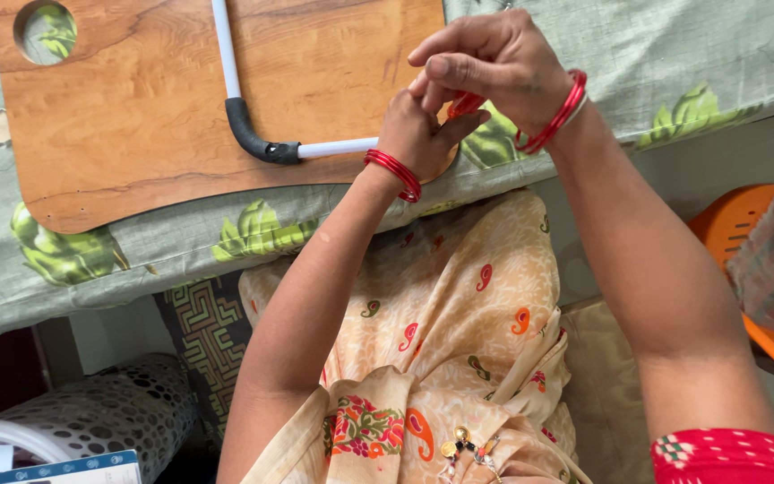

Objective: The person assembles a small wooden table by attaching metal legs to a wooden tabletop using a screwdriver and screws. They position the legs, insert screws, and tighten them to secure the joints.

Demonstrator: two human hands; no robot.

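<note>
Pinching a red bangle (464, 105) with your right hand (494, 67), fingers pressed on it, you hold it at the left hand (414, 134), whose fingers are bunched together. Keep them narrow and ease the bangle straight. The wooden board (136, 116) edge and white bar (338, 147) sit just beside; open room lies above your lap.

leaf-print bedsheet (718, 54), orange plastic chair (745, 224), perforated white basket (109, 408), patterned cushion (203, 318)

a home bedroom: leaf-print bedsheet (253, 235), wooden lap table (136, 125), orange plastic chair (768, 341)
</note>
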